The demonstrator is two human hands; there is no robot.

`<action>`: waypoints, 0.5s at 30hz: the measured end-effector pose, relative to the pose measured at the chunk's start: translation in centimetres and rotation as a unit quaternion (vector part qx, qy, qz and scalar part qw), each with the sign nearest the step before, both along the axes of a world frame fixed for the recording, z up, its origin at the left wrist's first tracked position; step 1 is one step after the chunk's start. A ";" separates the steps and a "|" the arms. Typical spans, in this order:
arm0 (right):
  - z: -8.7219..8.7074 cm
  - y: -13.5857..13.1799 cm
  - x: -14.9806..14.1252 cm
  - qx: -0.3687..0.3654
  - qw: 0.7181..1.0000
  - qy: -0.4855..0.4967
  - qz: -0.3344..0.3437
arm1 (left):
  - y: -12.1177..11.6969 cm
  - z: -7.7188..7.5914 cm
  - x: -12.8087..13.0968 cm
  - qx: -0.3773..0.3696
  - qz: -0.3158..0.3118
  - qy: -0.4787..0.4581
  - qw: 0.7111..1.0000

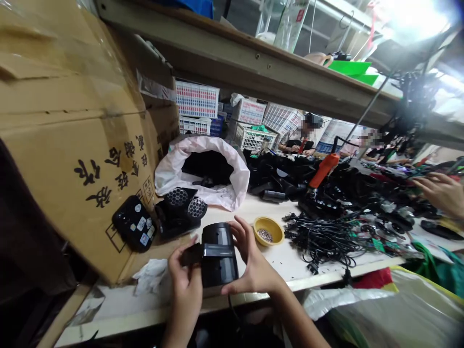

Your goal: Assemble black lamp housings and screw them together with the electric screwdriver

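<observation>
My left hand (185, 276) and my right hand (251, 256) grip a black plastic housing (218, 253) with a glossy band across its middle, above the front of the workbench (286, 261). The fingers of my left hand pinch a dark flap at the housing's left side. Just beyond my right hand sits a yellow bowl (268, 231) of small metal screws. To the left lie a black device with several stickers (134, 223) and a black unit with round perforated grilles (181, 210).
A large printed cardboard box (72, 145) walls the left side. A white sack of black parts (203, 169) stands behind, beside heaped black wiring (321, 240) and an orange-handled tool (324, 170). A co-worker's hand (442, 193) reaches in at right. A shelf (246, 63) runs overhead.
</observation>
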State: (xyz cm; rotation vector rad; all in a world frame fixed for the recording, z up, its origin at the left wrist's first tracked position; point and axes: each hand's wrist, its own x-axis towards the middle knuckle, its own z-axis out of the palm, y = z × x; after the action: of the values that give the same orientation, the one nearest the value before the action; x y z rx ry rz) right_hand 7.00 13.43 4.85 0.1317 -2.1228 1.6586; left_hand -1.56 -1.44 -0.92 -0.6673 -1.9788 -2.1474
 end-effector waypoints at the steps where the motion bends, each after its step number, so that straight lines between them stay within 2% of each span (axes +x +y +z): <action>1: 0.0 0.1 0.0 0.016 1.000 -0.001 -0.016 | -0.1 0.8 0.2 0.011 -0.006 0.025 1.000; 3: 0.0 0.4 0.3 0.063 0.997 -0.014 -0.046 | -0.4 2.4 0.5 -0.013 -0.031 0.106 0.994; 5: 0.0 0.6 0.4 0.107 0.992 -0.023 -0.064 | -0.6 3.8 0.6 -0.108 -0.057 0.206 0.971; 8: -0.1 0.7 0.5 0.136 0.988 -0.030 -0.062 | -0.2 4.5 0.2 -0.197 -0.067 0.286 0.936; 10: -0.3 0.7 0.5 0.144 0.987 -0.048 -0.054 | 0.1 4.4 -0.3 -0.213 -0.077 0.279 0.933; 15: -0.3 0.5 0.6 0.162 0.981 -0.093 -0.050 | 0.1 4.4 -1.2 -0.249 -0.139 0.179 0.942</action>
State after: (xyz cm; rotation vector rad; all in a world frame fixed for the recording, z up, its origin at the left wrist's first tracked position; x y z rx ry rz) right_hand 7.62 13.92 4.59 -0.0336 -2.4861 1.3027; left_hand -2.80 -1.33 3.47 -1.3763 -2.3227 -1.4776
